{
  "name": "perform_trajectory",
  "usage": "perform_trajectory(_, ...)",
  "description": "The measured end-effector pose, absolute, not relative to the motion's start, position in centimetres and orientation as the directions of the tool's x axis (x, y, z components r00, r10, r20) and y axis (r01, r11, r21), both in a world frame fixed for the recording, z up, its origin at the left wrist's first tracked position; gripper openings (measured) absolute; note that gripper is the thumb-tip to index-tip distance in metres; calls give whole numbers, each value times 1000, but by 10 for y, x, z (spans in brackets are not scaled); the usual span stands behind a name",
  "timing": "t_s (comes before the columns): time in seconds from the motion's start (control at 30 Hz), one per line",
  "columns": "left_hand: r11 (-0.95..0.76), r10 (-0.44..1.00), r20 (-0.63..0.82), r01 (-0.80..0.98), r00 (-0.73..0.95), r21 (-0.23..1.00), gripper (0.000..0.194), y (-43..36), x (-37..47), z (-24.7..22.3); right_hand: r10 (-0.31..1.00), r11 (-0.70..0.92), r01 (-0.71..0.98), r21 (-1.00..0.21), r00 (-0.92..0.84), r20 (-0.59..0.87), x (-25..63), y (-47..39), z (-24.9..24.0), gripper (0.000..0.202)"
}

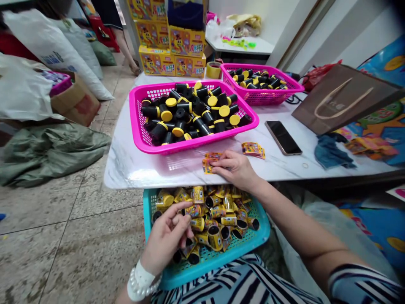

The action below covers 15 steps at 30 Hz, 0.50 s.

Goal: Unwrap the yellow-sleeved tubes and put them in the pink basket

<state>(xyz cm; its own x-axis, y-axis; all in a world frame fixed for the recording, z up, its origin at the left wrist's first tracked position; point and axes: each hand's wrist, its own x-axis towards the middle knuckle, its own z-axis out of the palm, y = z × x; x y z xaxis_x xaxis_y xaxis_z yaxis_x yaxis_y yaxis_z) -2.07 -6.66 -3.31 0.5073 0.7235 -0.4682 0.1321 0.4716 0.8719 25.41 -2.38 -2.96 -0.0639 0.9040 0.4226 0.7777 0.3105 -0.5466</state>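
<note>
At the table's front edge my right hand (237, 169) has its thumb and fingertips closed on small orange and yellow printed labels (208, 165), which lie on the tabletop. Another small stack of these labels (253, 149) lies just beyond that hand. My left hand (171, 234) hovers above the teal basket (177, 274), its index finger and thumb apart and the other fingers loosely curled. Below it, the basket holds many small black cylinders in yellow printed wraps (215, 237). One wrapped cylinder (193, 211) is right by the index fingertip; nothing is visibly gripped.
A pink basket (136, 122) of black cylinders with yellow caps stands on the table (120, 169). Behind it are a second pink basket (268, 97), a tape roll (213, 70) and stacked yellow boxes (186, 41). A phone (283, 137) and a brown paper bag (344, 99) lie right.
</note>
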Motion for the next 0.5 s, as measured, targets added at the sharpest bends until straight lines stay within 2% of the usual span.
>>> perform_trajectory(0.2, 387, 858, -386, 69, 339, 920, 42, -74, -9, -23, 858, 338, 845, -414, -96, 505, 249, -29, -32, 16)
perform_trajectory(0.37, 272, 920, -258, -7, 297, 962, 36, -63, 3, -9, 739, 351, 824, -445, 48, 672, 223, -45, -18, 10)
perform_trajectory(0.5, 183, 955, -154, -98, 252, 978, 35, -56, 14, -1, 688, 486, 779, -397, -61, 723, 186, -67, -7, 16)
